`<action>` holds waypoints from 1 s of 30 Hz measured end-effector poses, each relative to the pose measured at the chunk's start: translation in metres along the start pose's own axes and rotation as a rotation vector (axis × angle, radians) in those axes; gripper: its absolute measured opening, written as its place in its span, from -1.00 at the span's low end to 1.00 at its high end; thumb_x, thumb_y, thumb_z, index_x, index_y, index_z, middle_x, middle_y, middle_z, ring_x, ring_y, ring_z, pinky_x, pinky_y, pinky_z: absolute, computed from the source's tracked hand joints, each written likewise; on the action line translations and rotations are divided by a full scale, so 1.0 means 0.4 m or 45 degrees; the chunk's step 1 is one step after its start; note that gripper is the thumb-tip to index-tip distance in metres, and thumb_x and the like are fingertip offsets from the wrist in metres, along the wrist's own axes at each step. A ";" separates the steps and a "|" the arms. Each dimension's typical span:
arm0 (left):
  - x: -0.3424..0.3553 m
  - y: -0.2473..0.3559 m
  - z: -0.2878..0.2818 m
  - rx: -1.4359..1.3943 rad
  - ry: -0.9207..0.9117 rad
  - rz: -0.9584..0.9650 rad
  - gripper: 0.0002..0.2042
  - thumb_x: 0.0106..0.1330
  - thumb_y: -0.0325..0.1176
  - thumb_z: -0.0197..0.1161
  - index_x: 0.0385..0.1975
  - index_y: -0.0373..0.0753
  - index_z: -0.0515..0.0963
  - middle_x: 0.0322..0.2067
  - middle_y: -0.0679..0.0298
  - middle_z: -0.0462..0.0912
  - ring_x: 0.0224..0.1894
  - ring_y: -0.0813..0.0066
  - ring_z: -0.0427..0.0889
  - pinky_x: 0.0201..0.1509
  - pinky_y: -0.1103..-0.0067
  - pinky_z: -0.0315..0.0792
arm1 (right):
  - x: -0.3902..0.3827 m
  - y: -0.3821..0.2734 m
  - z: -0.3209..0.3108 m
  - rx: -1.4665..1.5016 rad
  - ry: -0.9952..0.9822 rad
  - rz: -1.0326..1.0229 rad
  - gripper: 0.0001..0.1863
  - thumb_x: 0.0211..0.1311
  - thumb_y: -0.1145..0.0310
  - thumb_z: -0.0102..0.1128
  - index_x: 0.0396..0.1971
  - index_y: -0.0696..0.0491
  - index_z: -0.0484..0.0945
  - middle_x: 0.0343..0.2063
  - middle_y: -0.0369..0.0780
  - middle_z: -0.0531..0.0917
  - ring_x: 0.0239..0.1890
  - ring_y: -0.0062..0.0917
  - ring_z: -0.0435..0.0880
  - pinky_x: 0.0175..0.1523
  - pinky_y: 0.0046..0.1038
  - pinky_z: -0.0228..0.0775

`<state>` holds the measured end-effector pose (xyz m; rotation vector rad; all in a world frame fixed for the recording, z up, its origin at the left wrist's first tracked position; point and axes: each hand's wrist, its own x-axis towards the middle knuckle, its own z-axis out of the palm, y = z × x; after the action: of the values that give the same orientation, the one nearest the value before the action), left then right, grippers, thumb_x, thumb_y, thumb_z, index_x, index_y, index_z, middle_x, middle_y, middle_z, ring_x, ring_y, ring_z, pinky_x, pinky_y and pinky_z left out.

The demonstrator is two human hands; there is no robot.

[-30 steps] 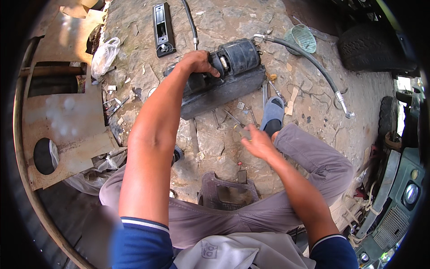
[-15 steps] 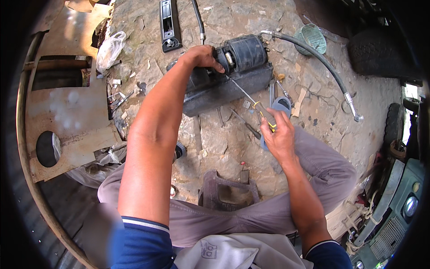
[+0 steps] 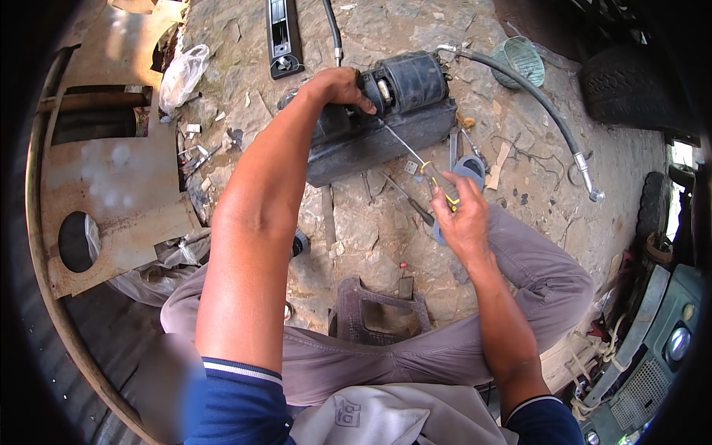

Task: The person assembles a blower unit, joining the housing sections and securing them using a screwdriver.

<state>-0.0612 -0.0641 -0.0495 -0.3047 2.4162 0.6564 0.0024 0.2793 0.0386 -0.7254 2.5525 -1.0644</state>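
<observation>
A black cylindrical motor (image 3: 411, 80) sits on a long dark rectangular body (image 3: 382, 152) lying on the stone floor. My left hand (image 3: 341, 90) grips the unit just left of the motor, fingers curled over it. My right hand (image 3: 461, 215) is closed round a screwdriver (image 3: 450, 189) with a yellow-trimmed handle; its long shaft reaches up-left to the unit, just below my left thumb. Under and beside that hand lie a grey-blue slipper on my foot (image 3: 473, 169), a second long tool (image 3: 415, 204) and a spanner (image 3: 453, 148).
Two black hoses (image 3: 552, 111) lie beyond the unit, with a black slotted part (image 3: 284, 37) and a pale green mesh basket (image 3: 519, 61). Cut sheet metal (image 3: 111, 182) and plastic bags (image 3: 184, 74) are at left. A tyre (image 3: 623, 89) and a green vehicle front (image 3: 653, 348) stand at right.
My right hand has taken hold of a screwdriver and raised it to the unit. My left hand stays on the unit; the whole view has shifted slightly.
</observation>
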 end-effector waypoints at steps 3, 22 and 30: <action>0.006 -0.007 0.005 -0.010 0.012 0.019 -0.16 -0.17 0.25 0.56 -0.05 -0.39 0.59 -0.13 -0.04 0.71 -0.01 0.07 0.66 0.04 0.31 0.49 | -0.002 0.017 0.010 0.011 0.050 -0.012 -0.66 0.20 0.43 0.30 -0.04 0.23 0.56 -0.25 0.03 0.64 -0.21 -0.07 0.67 -0.12 -0.22 0.50; 0.013 -0.007 0.008 -0.001 0.013 -0.006 -0.22 -0.16 0.25 0.55 -0.13 -0.38 0.63 -0.19 -0.03 0.72 -0.07 0.07 0.67 -0.02 0.31 0.49 | -0.053 0.153 0.069 1.332 0.074 1.132 -0.72 0.35 0.33 0.22 -0.04 0.15 0.51 -0.30 -0.31 0.48 -0.55 -0.67 0.42 -0.52 -0.58 0.21; 0.014 -0.010 0.016 -0.010 0.048 -0.012 -0.19 -0.18 0.26 0.55 -0.10 -0.37 0.62 -0.16 -0.02 0.71 -0.04 0.08 0.66 0.01 0.31 0.48 | -0.072 0.193 0.098 1.415 0.091 1.162 -0.72 0.35 0.33 0.23 -0.03 0.12 0.51 -0.32 -0.34 0.48 -0.54 -0.66 0.41 -0.50 -0.58 0.21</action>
<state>-0.0611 -0.0644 -0.0588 -0.3343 2.4470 0.6619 0.0171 0.3190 -0.0424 0.6813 1.5131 -1.7448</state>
